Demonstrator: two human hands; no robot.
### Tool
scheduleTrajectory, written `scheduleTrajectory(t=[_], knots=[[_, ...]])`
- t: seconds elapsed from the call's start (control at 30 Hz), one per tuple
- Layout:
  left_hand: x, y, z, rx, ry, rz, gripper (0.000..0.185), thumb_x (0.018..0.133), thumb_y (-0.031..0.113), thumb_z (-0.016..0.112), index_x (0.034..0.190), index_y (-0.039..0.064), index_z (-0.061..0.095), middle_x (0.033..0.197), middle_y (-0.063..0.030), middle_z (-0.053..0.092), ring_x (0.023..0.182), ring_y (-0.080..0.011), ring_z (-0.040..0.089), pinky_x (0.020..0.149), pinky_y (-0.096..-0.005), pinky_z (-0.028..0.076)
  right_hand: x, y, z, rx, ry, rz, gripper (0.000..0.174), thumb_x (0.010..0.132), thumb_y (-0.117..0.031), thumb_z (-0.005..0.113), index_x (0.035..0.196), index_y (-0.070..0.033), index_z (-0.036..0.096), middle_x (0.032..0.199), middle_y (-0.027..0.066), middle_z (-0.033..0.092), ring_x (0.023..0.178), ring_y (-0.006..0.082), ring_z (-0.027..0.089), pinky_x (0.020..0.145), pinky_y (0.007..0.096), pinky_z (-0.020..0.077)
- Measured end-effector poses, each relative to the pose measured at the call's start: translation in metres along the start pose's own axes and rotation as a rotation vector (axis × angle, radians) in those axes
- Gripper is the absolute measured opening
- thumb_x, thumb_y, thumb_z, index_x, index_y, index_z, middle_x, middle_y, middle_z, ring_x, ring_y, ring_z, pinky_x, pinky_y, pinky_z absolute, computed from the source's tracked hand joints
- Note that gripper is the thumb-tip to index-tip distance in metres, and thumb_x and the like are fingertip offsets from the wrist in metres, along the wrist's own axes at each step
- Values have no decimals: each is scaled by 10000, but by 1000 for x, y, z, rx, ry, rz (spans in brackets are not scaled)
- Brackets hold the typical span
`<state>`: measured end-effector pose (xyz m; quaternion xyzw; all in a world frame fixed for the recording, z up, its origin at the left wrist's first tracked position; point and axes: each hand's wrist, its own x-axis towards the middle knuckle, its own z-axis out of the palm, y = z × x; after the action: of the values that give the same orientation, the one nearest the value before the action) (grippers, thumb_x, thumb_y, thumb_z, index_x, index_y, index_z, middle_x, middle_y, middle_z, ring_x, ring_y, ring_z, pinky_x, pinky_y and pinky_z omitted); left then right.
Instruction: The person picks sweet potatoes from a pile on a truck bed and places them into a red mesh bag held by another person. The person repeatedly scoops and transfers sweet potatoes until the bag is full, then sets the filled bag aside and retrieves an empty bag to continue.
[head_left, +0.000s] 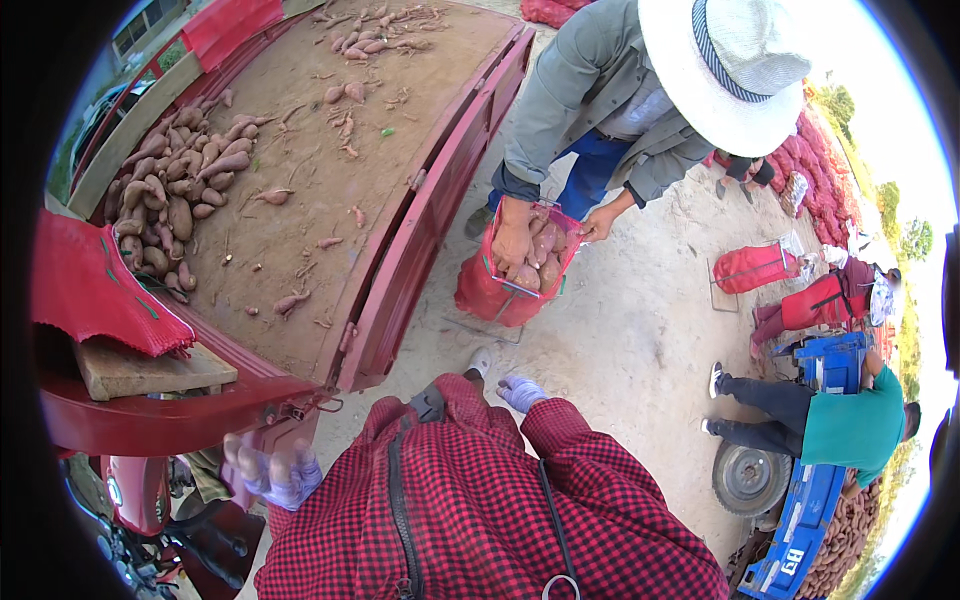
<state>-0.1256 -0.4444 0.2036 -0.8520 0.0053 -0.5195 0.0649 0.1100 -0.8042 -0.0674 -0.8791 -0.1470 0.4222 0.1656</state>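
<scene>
My left hand (274, 472), in a pale knit work glove with dirty fingertips, hangs beside the red truck bed's corner, fingers apart and holding nothing. At my waist on the other side is my right hand (522, 393), gloved alike; its fingers look partly curled and nothing shows in it. In front of me a person in a white hat (731, 67) bends over a red mesh sack (487, 289) on a wire stand, with a bare hand on the sweet potatoes (541, 247) inside and the other at the rim.
A pile of sweet potatoes (176, 176) lies on the soil-covered truck bed (300, 195), its side panel (442, 225) on my left. To the right, a person in a green shirt (855, 427) stands by a blue truck (806, 517); another person is near a second red sack (750, 268).
</scene>
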Motion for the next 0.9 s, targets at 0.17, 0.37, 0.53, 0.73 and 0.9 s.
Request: scheduleTrajectory(t=[0.17,0.37,0.53,0.73,0.9], knots=[[26,-44,-53,257,179,-188,747,870,283,707,1453,50,301,1488,-204,268,1363,-383,326,1116,-497,319,-30,82,31,-30,-18,232,475,894,-416,572,1245,-99,617,1218,160,635,1149,332,587,982,425,448],[18,-68,-41,127,219,-705,981,807,392,768,1485,-4,181,1502,-208,232,1345,-309,337,1120,-437,328,-58,97,53,-19,-40,292,476,887,-439,570,1243,-129,626,1224,144,636,1158,329,583,981,426,452],[41,-73,-44,81,186,-878,1012,771,332,807,1479,-18,173,1460,-230,262,1280,-336,380,1085,-446,382,-63,79,56,39,4,240,483,893,-432,564,1250,-111,616,1218,148,638,1155,327,583,978,421,450],[67,-63,-43,148,181,-943,1017,704,334,861,1424,-39,247,1289,-241,368,1176,-360,436,1001,-492,440,-53,50,51,61,44,141,475,901,-408,562,1243,-83,615,1205,161,640,1145,325,588,970,410,456],[53,-76,-43,317,179,-840,988,684,362,868,1388,-53,313,1253,-245,440,1111,-357,500,933,-484,483,-56,39,54,-1,-18,121,475,895,-405,567,1245,-86,610,1194,155,646,1132,329,593,965,412,459]])
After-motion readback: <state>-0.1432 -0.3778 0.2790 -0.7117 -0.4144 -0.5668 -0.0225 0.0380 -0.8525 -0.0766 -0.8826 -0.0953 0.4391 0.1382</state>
